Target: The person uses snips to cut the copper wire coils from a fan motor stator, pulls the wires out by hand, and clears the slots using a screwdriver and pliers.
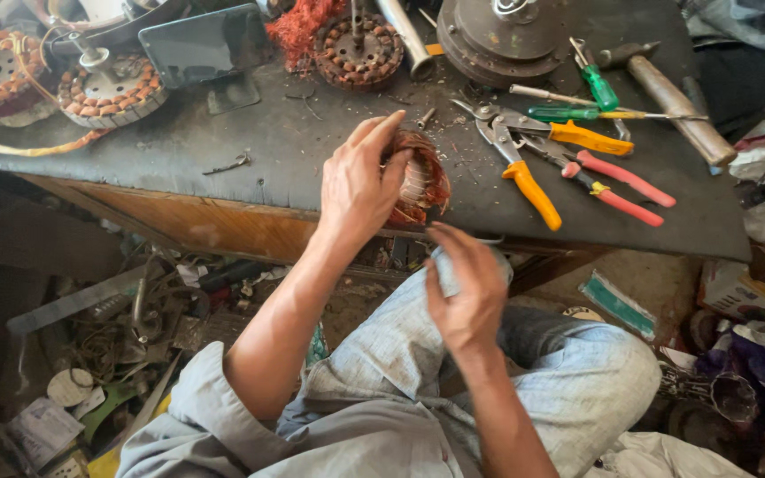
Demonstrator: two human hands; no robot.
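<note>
Left hand (360, 181) clenched on copper stator coil (418, 181); right hand (464, 288) released just below. Fine wire may snag, snap.

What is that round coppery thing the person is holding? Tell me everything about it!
The coil is a small round motor part: a pale ribbed metal core wrapped in reddish copper wire, with loose strands sticking out at its rim. It is tipped on its side at the front edge of the dark bench. The left hand wraps around its left side, fingers over the top. The right hand is just below it, not touching.
</note>
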